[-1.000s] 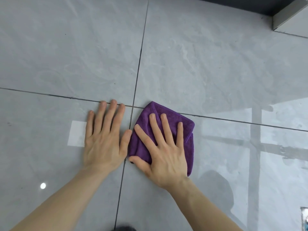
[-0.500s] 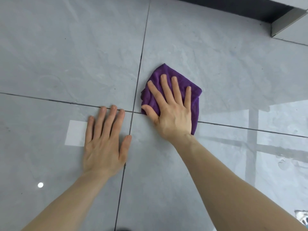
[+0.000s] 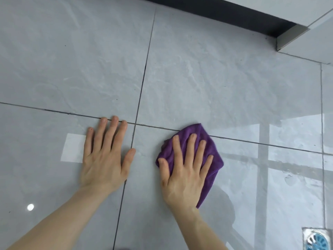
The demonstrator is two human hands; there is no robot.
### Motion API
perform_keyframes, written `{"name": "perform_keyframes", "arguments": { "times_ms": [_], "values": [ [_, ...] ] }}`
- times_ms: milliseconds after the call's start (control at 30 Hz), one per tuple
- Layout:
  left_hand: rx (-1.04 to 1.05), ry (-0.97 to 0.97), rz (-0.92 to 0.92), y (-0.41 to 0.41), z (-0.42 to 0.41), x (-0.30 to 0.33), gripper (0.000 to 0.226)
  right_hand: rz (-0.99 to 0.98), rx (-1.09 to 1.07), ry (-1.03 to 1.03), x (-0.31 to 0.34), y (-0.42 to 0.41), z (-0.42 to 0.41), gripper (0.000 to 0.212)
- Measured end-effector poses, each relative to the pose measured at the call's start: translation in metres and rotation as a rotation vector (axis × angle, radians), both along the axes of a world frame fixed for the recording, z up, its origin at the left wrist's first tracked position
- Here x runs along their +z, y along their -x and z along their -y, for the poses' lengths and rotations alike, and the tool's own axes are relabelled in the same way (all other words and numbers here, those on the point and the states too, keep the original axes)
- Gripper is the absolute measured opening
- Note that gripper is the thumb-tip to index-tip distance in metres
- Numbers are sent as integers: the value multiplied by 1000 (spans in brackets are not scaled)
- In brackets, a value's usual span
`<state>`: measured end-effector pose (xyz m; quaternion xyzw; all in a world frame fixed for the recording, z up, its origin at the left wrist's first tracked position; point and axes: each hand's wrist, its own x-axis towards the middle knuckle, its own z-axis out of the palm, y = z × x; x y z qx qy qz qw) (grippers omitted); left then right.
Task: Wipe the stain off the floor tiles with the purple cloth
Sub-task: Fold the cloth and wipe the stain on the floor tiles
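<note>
The purple cloth (image 3: 212,152) lies folded on the glossy grey floor tiles (image 3: 198,78), just right of where the dark grout lines cross. My right hand (image 3: 183,170) presses flat on top of it with fingers spread, covering most of the cloth. To the left of the vertical grout line, my left hand (image 3: 106,156) rests flat on the tile, palm down, fingers apart, holding nothing. No stain is plainly visible on the tiles; the part under the cloth is hidden.
A dark skirting strip (image 3: 234,13) and a white wall corner (image 3: 295,37) run along the far right. A metal floor drain with a blue insert (image 3: 318,239) sits at the bottom right. Window reflections shine on the right-hand tiles.
My right hand has pulled the cloth back toward me, from above the horizontal grout line to below it and a bit right. My left hand stays planted.
</note>
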<state>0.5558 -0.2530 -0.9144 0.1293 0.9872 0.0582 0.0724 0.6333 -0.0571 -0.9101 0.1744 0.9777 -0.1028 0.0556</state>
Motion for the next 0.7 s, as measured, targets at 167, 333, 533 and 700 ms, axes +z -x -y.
{"name": "perform_keyframes", "arguments": {
  "times_ms": [167,333,533,700],
  "values": [
    [1,-1,-5,0,-1,1,72,50,162,50,2,-36,32,68],
    [0,-16,-12,0,0,3,71,73,181,102,13,-33,28,69],
    [1,-44,6,0,1,4,71,-75,108,504,38,-39,-2,82],
    [71,-268,45,1,0,15,73,89,357,374,50,-46,-56,108]
  ]
}}
